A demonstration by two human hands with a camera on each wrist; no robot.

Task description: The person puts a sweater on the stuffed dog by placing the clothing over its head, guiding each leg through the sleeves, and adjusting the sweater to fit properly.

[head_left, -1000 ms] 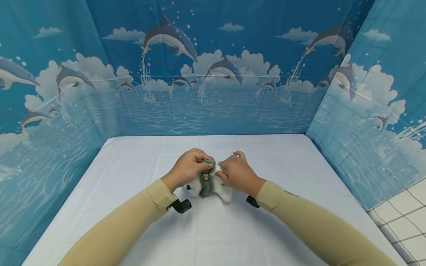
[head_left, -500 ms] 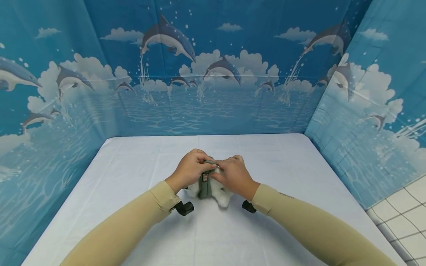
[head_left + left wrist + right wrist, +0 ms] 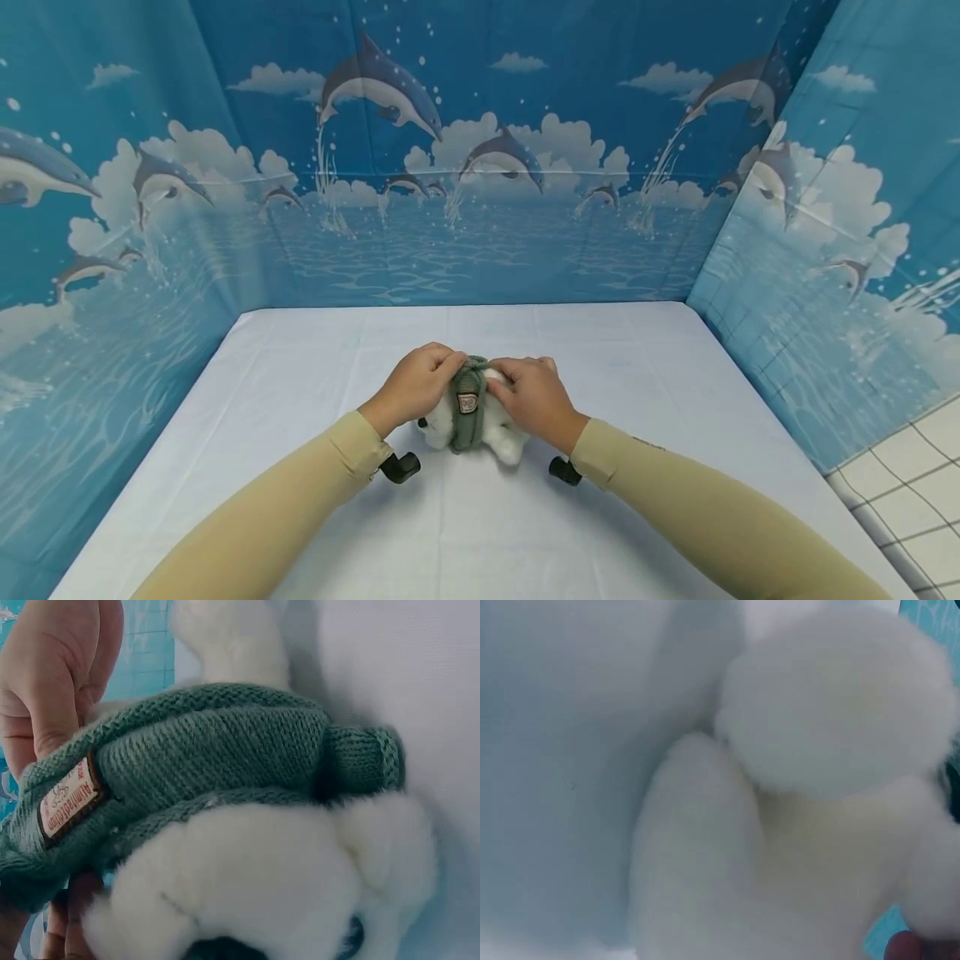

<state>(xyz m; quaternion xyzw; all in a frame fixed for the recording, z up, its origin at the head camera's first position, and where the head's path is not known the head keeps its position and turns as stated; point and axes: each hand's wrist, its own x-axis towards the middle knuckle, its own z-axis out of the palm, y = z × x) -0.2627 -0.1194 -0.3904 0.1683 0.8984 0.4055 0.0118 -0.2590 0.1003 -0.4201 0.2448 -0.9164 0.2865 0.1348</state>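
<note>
A white plush bear [image 3: 504,442] lies on the table, wearing a green knitted sweater [image 3: 468,421] with a sewn label. Its head [image 3: 255,862], with black nose, faces left. My left hand [image 3: 417,382] grips the sweater's upper edge on the head side; its fingers [image 3: 79,922] curl beneath the knit in the left wrist view. Opposite, my right hand [image 3: 538,396] pinches the hem near the bear's back, thumb against the knit. White fur limbs [image 3: 697,847] fill the right wrist view, with one fingertip [image 3: 904,946] at the bottom edge.
A white cloth covers the table [image 3: 480,533]. Blue curtains [image 3: 480,250] printed with dolphins enclose its back and sides. Black wrist cameras [image 3: 401,467] hang under both cuffs, close above the cloth. White tiles [image 3: 918,492] show at the lower right.
My right hand has moved left onto the sweater and taken hold of its edge. My left hand has shifted slightly left, and the knit is spread flatter, its label showing more.
</note>
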